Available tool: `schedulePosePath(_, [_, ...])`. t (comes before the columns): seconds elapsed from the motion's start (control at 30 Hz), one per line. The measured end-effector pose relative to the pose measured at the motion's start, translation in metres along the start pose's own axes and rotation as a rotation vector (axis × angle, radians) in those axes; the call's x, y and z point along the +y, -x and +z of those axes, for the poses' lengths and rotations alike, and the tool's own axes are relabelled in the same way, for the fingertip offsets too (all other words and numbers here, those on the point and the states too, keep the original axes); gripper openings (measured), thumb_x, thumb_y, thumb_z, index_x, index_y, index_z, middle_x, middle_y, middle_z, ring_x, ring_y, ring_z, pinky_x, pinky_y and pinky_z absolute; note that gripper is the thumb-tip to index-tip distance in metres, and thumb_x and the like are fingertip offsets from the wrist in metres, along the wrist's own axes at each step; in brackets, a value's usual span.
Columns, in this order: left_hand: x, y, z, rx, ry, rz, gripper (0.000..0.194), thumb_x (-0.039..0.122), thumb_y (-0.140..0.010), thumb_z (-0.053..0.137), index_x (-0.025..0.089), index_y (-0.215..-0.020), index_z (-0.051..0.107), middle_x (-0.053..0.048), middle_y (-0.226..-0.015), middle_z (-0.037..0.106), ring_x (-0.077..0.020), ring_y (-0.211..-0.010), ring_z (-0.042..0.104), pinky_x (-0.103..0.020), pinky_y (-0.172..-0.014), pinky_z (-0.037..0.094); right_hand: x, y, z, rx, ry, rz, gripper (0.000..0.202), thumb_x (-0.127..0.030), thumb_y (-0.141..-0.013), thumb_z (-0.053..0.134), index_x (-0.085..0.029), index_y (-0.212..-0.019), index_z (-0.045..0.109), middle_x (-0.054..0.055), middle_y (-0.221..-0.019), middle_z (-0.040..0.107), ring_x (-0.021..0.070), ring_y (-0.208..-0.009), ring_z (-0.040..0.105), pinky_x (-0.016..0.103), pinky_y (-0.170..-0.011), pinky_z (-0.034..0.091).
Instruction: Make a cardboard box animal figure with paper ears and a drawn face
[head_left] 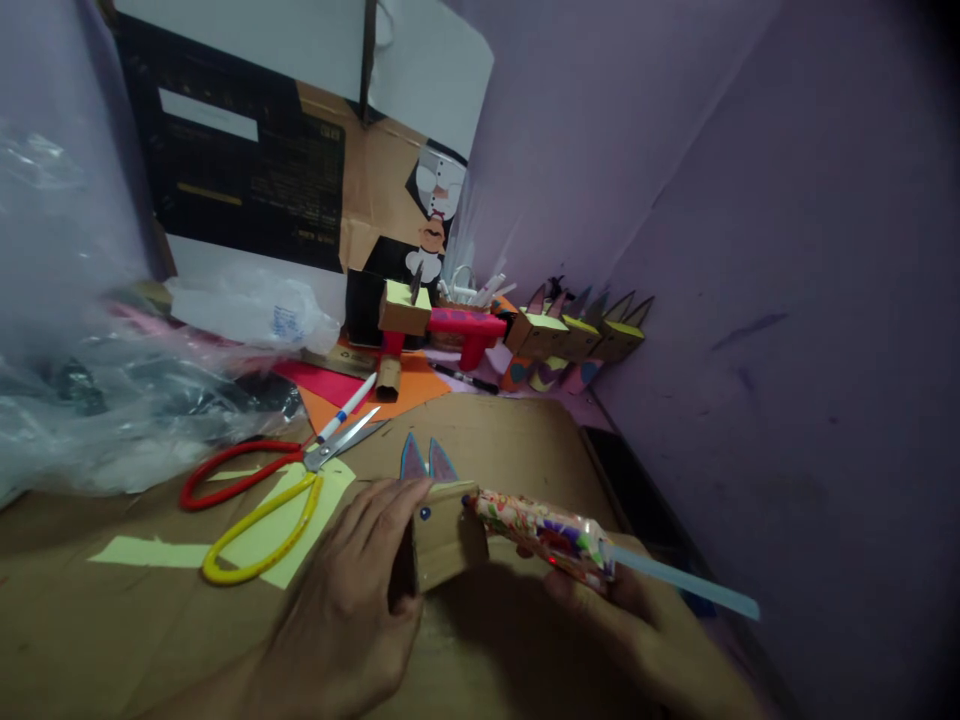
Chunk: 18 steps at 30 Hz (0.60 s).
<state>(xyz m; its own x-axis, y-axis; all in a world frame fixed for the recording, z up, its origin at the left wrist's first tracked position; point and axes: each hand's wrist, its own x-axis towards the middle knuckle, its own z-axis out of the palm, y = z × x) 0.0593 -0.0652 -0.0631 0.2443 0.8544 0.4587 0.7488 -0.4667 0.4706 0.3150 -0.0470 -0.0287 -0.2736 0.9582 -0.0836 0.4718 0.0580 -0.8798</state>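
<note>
My left hand (352, 590) grips a small cardboard box (450, 545) from its left side, fingers over the top edge. Two pointed ears (427, 460), purple with blue edges, stand up behind the box, and a dark blue dot marks its front face. In my right hand (622, 620) is a glue gun (547, 530) wrapped in patterned film, with a small red light lit. A pale glue stick (690, 580) sticks out of its back end. The gun's nozzle is at the box's upper right corner; whether it touches cannot be made out.
Scissors (315, 460) with red and yellow handles lie open at the left beside yellow-green paper scraps (150, 552) and a white pen (346, 408). Clear plastic bags (247, 310) fill the far left. Several eared cardboard heads (540, 338) stand at the back near the purple wall.
</note>
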Motion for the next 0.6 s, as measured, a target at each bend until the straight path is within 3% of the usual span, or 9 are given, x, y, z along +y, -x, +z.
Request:
schedulePosePath(0.2, [-0.006,-0.003,0.005,-0.029,0.023,-0.121,0.078,0.007,-0.069,0.053,0.024,-0.139,0.022,-0.012,-0.135,0.046,-0.0294,-0.125,0.046,-0.052,-0.103,0.041,-0.010,-0.005,-0.003,-0.021,-0.228,-0.029,0.037,-0.045,-0.083,0.062,-0.020,-0.109,0.069,0.012,-0.116,0.068,0.0293,-0.110,0.061,0.041,-0.097,0.045])
schedulePosePath(0.43, [-0.005,-0.001,0.004,-0.038,0.014,-0.103,0.078,0.007,-0.068,0.053,0.024,-0.138,0.024,-0.012,-0.134,0.047,-0.0309,-0.125,0.045,-0.053,-0.102,0.042,-0.003,-0.005,0.001,-0.005,-0.140,-0.016,0.040,-0.048,-0.081,0.063,-0.020,-0.109,0.069,0.013,-0.108,0.070,0.0299,-0.106,0.062,0.045,-0.094,0.046])
schedulePosePath(0.6, [-0.005,-0.001,0.004,-0.006,-0.035,-0.038,0.079,0.008,-0.067,0.054,0.023,-0.139,0.025,-0.013,-0.133,0.050,-0.0330,-0.124,0.047,-0.055,-0.101,0.042,-0.004,-0.005,0.002,-0.028,-0.076,-0.063,0.037,-0.045,-0.083,0.061,-0.024,-0.113,0.068,0.010,-0.105,0.071,0.0254,-0.095,0.066,0.039,-0.087,0.051])
